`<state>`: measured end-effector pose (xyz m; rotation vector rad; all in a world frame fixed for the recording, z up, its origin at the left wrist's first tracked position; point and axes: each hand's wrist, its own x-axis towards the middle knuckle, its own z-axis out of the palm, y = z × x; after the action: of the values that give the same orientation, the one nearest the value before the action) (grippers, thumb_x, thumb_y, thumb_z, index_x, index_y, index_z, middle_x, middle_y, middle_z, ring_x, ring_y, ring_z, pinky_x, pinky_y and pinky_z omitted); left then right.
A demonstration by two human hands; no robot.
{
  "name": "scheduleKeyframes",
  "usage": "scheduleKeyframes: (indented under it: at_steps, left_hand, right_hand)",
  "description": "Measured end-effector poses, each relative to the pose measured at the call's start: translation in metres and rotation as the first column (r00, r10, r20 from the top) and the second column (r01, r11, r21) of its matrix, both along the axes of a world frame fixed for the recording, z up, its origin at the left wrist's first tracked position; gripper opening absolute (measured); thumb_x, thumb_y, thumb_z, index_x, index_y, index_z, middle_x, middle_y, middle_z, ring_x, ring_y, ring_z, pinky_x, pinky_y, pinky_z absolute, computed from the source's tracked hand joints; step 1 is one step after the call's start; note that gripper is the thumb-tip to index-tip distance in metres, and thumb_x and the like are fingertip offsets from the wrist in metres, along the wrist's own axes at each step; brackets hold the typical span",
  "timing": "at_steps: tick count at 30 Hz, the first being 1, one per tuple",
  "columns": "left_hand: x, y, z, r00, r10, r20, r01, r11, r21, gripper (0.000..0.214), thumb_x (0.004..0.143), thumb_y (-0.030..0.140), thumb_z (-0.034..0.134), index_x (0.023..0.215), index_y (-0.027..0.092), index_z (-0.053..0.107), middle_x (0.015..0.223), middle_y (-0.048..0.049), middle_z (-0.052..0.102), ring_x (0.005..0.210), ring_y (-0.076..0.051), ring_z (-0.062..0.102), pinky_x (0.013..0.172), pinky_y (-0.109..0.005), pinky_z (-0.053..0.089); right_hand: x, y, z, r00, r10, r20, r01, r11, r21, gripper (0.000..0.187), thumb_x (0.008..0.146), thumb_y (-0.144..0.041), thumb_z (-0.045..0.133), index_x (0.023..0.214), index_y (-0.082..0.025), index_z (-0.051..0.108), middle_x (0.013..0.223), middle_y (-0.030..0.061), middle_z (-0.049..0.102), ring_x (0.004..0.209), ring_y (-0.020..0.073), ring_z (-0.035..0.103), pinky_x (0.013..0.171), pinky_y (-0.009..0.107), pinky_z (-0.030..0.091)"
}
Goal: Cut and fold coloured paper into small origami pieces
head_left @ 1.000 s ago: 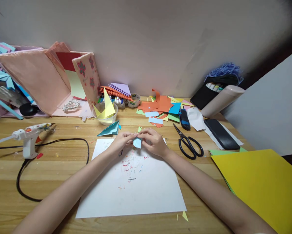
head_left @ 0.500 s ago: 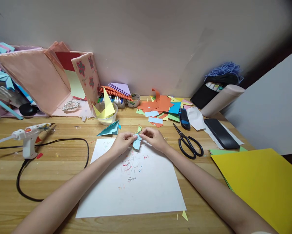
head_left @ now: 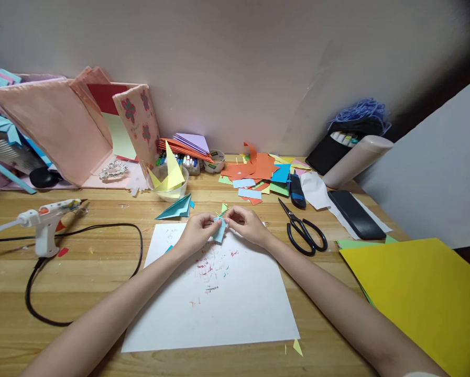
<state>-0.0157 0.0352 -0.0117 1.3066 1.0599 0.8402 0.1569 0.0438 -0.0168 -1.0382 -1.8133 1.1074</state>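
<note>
Both my hands meet over the far edge of a white sheet (head_left: 227,303) marked with coloured scribbles. My left hand (head_left: 197,232) and my right hand (head_left: 247,224) each pinch a small light-blue paper piece (head_left: 220,229) between their fingertips. The piece hangs folded between them, just above the sheet. A teal folded paper shape (head_left: 176,207) lies on the wooden table just beyond my left hand.
Black scissors (head_left: 303,230) lie right of my hands, with a black phone (head_left: 356,208) and a large yellow sheet (head_left: 419,293) further right. A glue gun (head_left: 44,222) with its black cord sits at left. Paper scraps (head_left: 258,175), a bowl (head_left: 167,183) and markers line the wall.
The blue piece has been turned and refolded between my fingers, from a flat square to a narrower hanging shape. My hands have stayed in the same place.
</note>
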Motion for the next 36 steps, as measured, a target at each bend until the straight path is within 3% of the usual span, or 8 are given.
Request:
scheduleKeyframes:
  at_steps: [4, 11, 16, 22, 28, 36]
  left_hand:
    - [0.001, 0.0, 0.001, 0.999, 0.029, 0.042, -0.027, 0.999, -0.041, 0.036, 0.064, 0.042, 0.068, 0.08, 0.012, 0.056, 0.075, -0.008, 0.068, 0.069, -0.021, 0.066, 0.065, -0.032, 0.05]
    - [0.0, -0.002, 0.006, 0.988, -0.022, -0.15, 0.036, 0.995, 0.095, 0.026, 0.07, 0.04, 0.062, 0.073, 0.014, 0.058, 0.058, -0.0003, 0.062, 0.052, -0.012, 0.056, 0.047, -0.021, 0.041]
    - [0.002, -0.003, 0.008, 0.996, 0.0, -0.084, 0.004, 0.999, 0.048, 0.027, 0.067, 0.04, 0.065, 0.068, 0.014, 0.058, 0.066, -0.0003, 0.062, 0.06, -0.013, 0.059, 0.058, -0.023, 0.046]
    - [0.003, -0.002, 0.011, 0.995, 0.069, -0.07, -0.069, 0.998, -0.002, 0.028, 0.064, 0.037, 0.068, 0.073, 0.012, 0.06, 0.065, -0.0016, 0.062, 0.058, -0.014, 0.059, 0.059, -0.027, 0.049]
    - [0.002, 0.001, 0.007, 0.993, 0.117, -0.022, -0.117, 0.993, 0.028, 0.023, 0.068, 0.035, 0.064, 0.069, 0.013, 0.059, 0.062, -0.002, 0.06, 0.06, -0.014, 0.058, 0.059, -0.027, 0.05]
    - [0.0, -0.002, 0.0, 0.987, -0.125, -0.099, 0.135, 0.986, 0.096, 0.018, 0.071, 0.029, 0.061, 0.074, 0.011, 0.06, 0.073, -0.0032, 0.063, 0.066, -0.013, 0.058, 0.061, -0.024, 0.046]
  right_hand:
    - [0.0, 0.0, 0.001, 0.999, -0.037, 0.002, 0.037, 0.999, 0.037, 0.014, 0.08, -0.029, 0.053, 0.074, -0.017, 0.053, 0.072, 0.0023, 0.056, 0.064, 0.0126, 0.054, 0.057, 0.024, 0.045]
    - [0.001, -0.001, 0.001, 1.0, 0.0, 0.017, -0.001, 0.999, 0.038, 0.015, 0.081, -0.032, 0.052, 0.081, -0.017, 0.056, 0.078, 0.0028, 0.057, 0.067, 0.0128, 0.053, 0.06, 0.025, 0.044]
    - [0.0, -0.001, 0.001, 0.999, -0.013, -0.031, 0.014, 1.0, 0.017, 0.014, 0.081, -0.031, 0.052, 0.076, -0.017, 0.053, 0.073, 0.0008, 0.052, 0.063, 0.0116, 0.05, 0.057, 0.023, 0.041]
    - [0.001, 0.001, -0.002, 0.994, -0.007, -0.106, 0.002, 0.999, -0.047, 0.016, 0.08, -0.033, 0.052, 0.075, -0.018, 0.047, 0.07, -0.0014, 0.047, 0.056, 0.0097, 0.045, 0.052, 0.022, 0.039]
    - [0.002, 0.002, -0.006, 0.988, 0.072, -0.135, -0.086, 0.991, -0.101, 0.016, 0.08, -0.033, 0.053, 0.079, -0.018, 0.048, 0.069, -0.0017, 0.046, 0.06, 0.0101, 0.046, 0.054, 0.022, 0.039]
    - [0.001, 0.001, -0.003, 0.987, 0.046, -0.154, -0.062, 0.993, -0.1, 0.021, 0.079, -0.035, 0.056, 0.09, -0.017, 0.056, 0.082, 0.0034, 0.056, 0.072, 0.0134, 0.053, 0.063, 0.025, 0.044]
